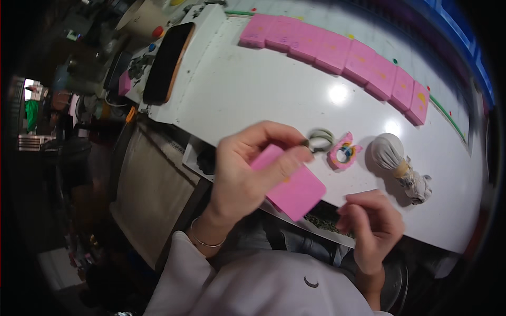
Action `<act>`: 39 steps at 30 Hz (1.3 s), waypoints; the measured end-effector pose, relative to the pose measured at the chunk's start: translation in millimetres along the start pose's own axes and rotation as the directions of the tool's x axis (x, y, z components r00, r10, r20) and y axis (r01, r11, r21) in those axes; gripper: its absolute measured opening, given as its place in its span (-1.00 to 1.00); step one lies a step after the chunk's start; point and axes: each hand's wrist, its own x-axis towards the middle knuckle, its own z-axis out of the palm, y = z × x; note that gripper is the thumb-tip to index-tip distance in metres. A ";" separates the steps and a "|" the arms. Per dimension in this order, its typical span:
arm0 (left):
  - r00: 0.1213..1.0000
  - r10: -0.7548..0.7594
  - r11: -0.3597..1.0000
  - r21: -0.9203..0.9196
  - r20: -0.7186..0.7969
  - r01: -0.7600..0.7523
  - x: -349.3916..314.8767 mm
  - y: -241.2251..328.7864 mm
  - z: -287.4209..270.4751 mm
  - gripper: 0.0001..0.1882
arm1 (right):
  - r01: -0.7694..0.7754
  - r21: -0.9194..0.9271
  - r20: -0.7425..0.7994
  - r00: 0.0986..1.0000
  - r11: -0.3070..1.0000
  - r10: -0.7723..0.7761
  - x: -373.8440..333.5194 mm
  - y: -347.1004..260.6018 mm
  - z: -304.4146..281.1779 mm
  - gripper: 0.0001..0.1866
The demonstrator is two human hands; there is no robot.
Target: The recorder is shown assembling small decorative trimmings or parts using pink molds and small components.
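My left hand (240, 176) is closed around a flat pink block (299, 194) with rounded corners, held above the table's near edge. Between its thumb and forefinger tips shows a small dark bit that I cannot name. Just beyond those fingertips is a blurred grey-green ring (320, 140). Beside the ring lies a pink-edged ring-shaped thing (345, 152) with a blue and yellow inside. My right hand (373, 224) hovers at the table's near edge, fingers curled and thumb close to them; whatever they pinch, if anything, is too small to make out.
A row of several pink blocks (332, 50) curves along the back of the white table (253, 89). To the right lies a white cloth bundle (391, 158) tied with a tan band. A phone (168, 63) leans at the left. Below the edge sits an open drawer (327, 224) with dark green bits.
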 end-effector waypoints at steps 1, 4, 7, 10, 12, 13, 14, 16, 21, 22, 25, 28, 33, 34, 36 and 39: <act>0.998 0.045 0.998 0.048 -0.046 -0.043 -2.3 6.8 -12.0 -0.85 | 0.029 -0.187 0.194 0.981 0.982 0.008 4.5 5.9 6.8 -0.78; 0.988 0.071 0.990 0.129 -0.136 -0.054 -10.9 16.3 -36.1 -0.84 | 0.309 -0.472 0.560 0.829 0.826 0.009 5.6 35.4 35.0 -0.81; 0.987 0.057 0.990 0.138 -0.148 -0.036 -17.0 12.0 -42.9 -0.83 | 0.311 -0.665 0.580 0.787 0.679 0.208 -5.9 73.1 67.0 -0.76; 0.989 0.092 0.984 0.160 -0.115 -0.073 -21.0 10.2 -38.7 -0.80 | 0.302 -0.548 0.626 0.767 0.780 0.142 1.4 108.3 76.1 -0.77; 0.999 0.040 0.974 0.224 -0.002 -0.039 -23.3 11.1 -36.0 -0.79 | 0.240 -0.519 0.640 0.746 0.820 0.187 6.0 114.8 76.1 -0.75; 0.998 0.038 0.973 0.224 0.049 -0.048 -22.5 11.3 -34.6 -0.76 | 0.214 -0.351 0.641 0.765 0.912 0.067 5.0 131.7 76.0 -0.75; 0.998 0.050 0.974 0.219 0.049 -0.060 -23.4 11.3 -35.1 -0.76 | 0.195 -0.157 0.631 0.774 0.968 -0.053 5.7 138.1 79.3 -0.75; 0.993 0.099 0.951 0.288 0.067 -0.115 -24.9 11.1 -32.5 -0.75 | 0.121 -0.148 0.613 0.790 0.982 -0.005 3.5 135.3 75.8 -0.75; 0.979 0.166 0.913 0.357 0.122 -0.199 -26.3 16.5 -25.1 -0.74 | 0.235 -0.534 0.650 0.728 0.812 0.217 1.3 53.0 54.0 -0.75; 0.979 0.165 0.917 0.345 0.123 -0.198 -24.8 16.7 -23.7 -0.74 | 0.339 -0.617 0.678 0.687 0.710 0.262 -0.5 32.8 43.4 -0.74; 0.961 0.198 0.876 0.405 0.193 -0.262 -29.5 24.2 -15.3 -0.71 | 0.231 -0.564 0.426 0.904 0.793 0.040 0.0 -19.9 21.1 -0.80; 0.940 0.202 0.870 0.390 0.275 -0.301 -24.0 24.4 -0.7 -0.71 | 0.184 -0.424 0.095 0.983 0.887 -0.158 -2.8 -29.1 5.5 -0.91; 0.889 0.288 0.822 0.385 0.355 -0.420 -21.7 21.3 18.1 -0.69 | 0.154 -0.357 -0.173 0.958 0.922 -0.227 -11.6 -35.8 8.2 -0.91; 0.876 0.308 0.808 0.384 0.371 -0.447 -20.9 20.4 20.8 -0.69 | 0.149 -0.366 -0.178 0.958 0.919 -0.226 -12.7 -36.0 7.7 -0.91; 0.863 0.327 0.794 0.384 0.385 -0.472 -20.5 19.1 24.1 -0.68 | 0.175 -0.315 -0.191 0.951 0.933 -0.243 -13.9 -33.5 5.7 -0.88; 0.849 0.337 0.788 0.372 0.408 -0.491 -19.0 17.7 30.8 -0.70 | 0.192 -0.196 -0.162 0.961 0.962 -0.225 -21.2 -31.1 -10.7 -0.93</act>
